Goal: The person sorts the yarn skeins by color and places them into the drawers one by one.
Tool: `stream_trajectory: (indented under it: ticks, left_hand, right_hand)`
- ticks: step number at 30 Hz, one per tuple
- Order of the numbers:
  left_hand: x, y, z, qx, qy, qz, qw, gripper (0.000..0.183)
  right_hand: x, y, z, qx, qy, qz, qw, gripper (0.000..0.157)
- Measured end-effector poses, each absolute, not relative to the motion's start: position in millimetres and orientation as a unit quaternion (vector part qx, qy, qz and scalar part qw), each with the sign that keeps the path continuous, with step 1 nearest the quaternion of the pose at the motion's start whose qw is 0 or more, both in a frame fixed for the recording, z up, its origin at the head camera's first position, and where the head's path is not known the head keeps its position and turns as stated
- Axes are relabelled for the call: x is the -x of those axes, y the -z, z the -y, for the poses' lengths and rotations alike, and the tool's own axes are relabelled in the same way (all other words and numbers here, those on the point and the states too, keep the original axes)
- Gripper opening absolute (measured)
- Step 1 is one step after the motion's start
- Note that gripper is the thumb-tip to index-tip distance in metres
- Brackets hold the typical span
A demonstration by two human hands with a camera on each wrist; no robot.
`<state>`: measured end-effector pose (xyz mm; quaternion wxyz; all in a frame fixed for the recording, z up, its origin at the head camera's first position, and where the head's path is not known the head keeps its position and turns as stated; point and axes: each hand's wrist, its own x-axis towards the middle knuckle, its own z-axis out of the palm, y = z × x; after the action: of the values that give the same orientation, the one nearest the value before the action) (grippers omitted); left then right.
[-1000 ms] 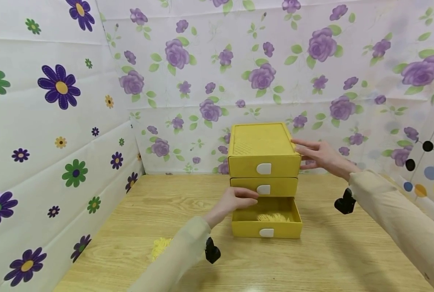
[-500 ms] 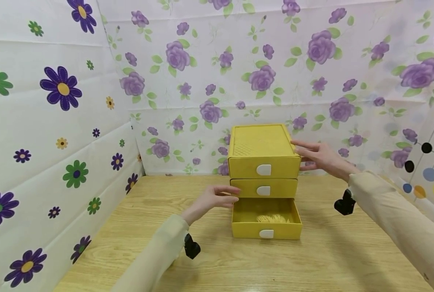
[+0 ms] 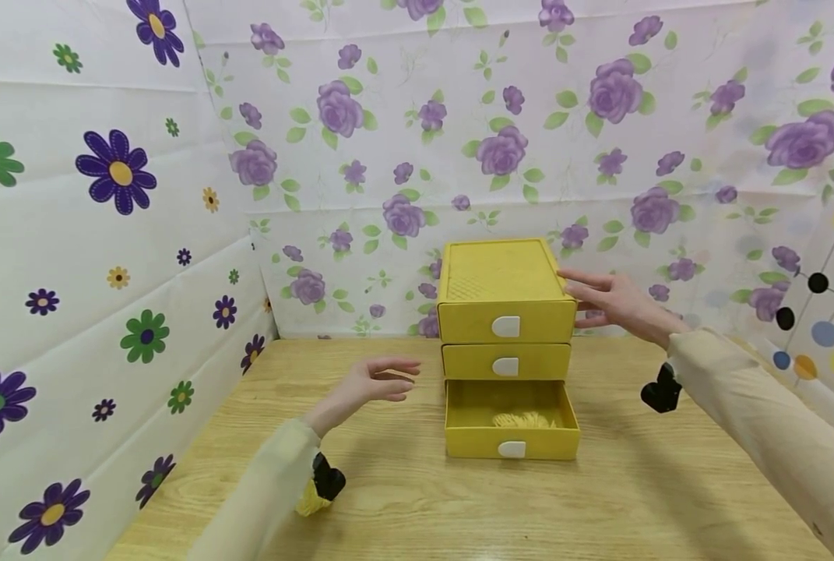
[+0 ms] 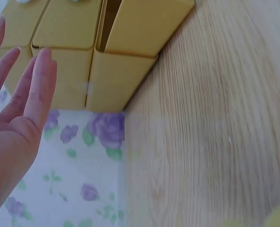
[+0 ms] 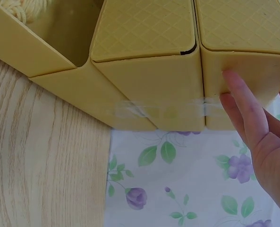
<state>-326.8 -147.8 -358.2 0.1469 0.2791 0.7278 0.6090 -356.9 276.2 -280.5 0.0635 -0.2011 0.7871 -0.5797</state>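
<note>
A yellow three-tier drawer unit [image 3: 504,269] stands on the table, white tabs on its fronts. Its bottom drawer [image 3: 513,444] is pulled out, with a skein of pale yellow yarn [image 3: 524,420] inside. The upper two drawers are closed. My right hand [image 3: 620,300] rests straight fingertips [image 5: 243,94] against the top tier's right side. Left of the unit, my left hand [image 3: 367,386] hovers over the table with loosely spread fingers, holding nothing. A second bundle of yellow yarn [image 3: 311,500] lies on the table, partly hidden behind my left sleeve and wrist camera.
The wooden table [image 3: 473,514] meets a rose-print cloth backdrop [image 3: 360,257] just behind the unit. A daisy-print cloth [image 3: 199,327] borders the left side, and a dotted cloth [image 3: 819,358] the right. Clear tape [image 5: 135,111] shows across the tiers' side.
My left hand has moved left and slightly down, away from the open bottom drawer. The right hand stays at the unit's side, and the drawer stands as before.
</note>
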Motion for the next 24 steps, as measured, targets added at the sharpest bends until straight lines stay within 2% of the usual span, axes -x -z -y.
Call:
stream_trajectory:
  ticks: [10,18,24]
  left_hand:
    - [315,355,188,-0.256,-0.605,-0.742,0.135,0.047]
    - [315,366,235,-0.253,-0.556,-0.779,0.146,0.037]
    - [307,364,262,-0.256,-0.522,-0.796,0.168,0.038]
  right_hand:
    - [356,281,-275,0.208,0.579,-0.785,0.069,0.058]
    - [356,281,-274,0.208,0.581,-0.784,0.074,0.059]
    - [356,280,-275,0.205,0.584,-0.782,0.071,0.059]
